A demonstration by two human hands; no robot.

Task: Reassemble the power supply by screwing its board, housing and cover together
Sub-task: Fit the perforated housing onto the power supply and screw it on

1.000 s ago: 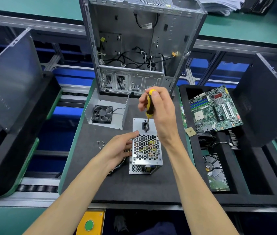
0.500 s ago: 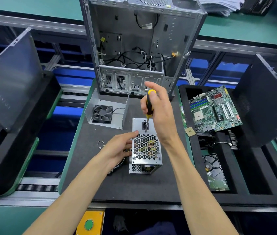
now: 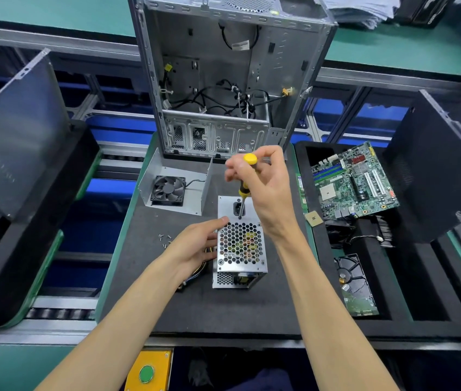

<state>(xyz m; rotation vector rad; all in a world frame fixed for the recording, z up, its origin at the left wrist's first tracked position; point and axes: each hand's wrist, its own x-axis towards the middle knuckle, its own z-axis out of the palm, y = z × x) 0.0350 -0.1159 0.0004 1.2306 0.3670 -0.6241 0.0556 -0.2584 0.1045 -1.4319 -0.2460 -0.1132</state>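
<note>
The silver power supply (image 3: 240,246) lies on the dark mat, its honeycomb grille facing up. My left hand (image 3: 195,244) rests against its left side, thumb on the top edge. My right hand (image 3: 263,184) grips a yellow-and-black screwdriver (image 3: 243,190) upright, with the tip set on the top face near the black mains socket. A separate cover piece with a black fan (image 3: 168,190) stands to the left of the supply. Several loose screws (image 3: 164,239) lie on the mat beside my left wrist.
An open computer case (image 3: 223,80) stands upright behind the mat. To the right, a black foam tray holds a motherboard (image 3: 353,182), a CPU chip (image 3: 313,218) and a hard drive (image 3: 356,286). Side panels lean at far left and far right.
My right hand's fingers have shifted around the screwdriver handle, its yellow cap now showing above them. The power supply and my left hand stay put.
</note>
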